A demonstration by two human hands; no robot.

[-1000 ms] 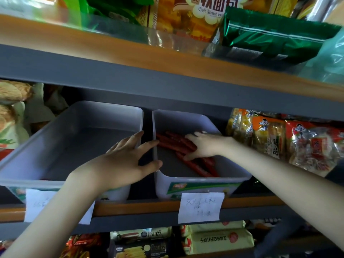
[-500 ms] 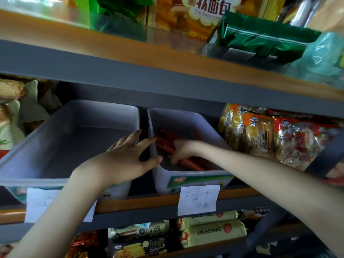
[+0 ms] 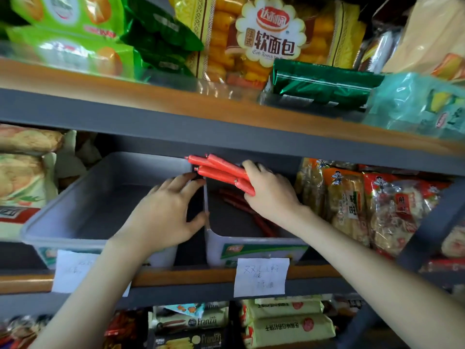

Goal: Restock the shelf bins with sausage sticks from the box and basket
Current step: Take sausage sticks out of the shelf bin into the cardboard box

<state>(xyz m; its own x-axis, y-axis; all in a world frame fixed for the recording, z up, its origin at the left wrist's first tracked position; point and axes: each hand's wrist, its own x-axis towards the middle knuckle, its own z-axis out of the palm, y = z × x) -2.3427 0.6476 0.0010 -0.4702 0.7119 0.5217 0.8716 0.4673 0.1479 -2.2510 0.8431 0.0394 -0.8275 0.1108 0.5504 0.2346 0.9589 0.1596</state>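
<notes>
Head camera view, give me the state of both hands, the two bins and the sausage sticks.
Left bin: no sticks visible inside.
Right bin: a few loose sticks lying on its bottom.
Stick bundle: held up above the right bin, ends pointing left.
Right hand: gripping the stick bundle.
Left hand: fingers straight, laid over the gap between the bins.

At the upper middle of the frame, the yellow bread bag [image 3: 271, 39] shows "软面包" and "Soft French". At the bottom middle, one snack pack [image 3: 191, 323] and one dark box [image 3: 201, 340] read "Franzzi". The handwriting on the paper note [image 3: 260, 277] is not clear.
</notes>
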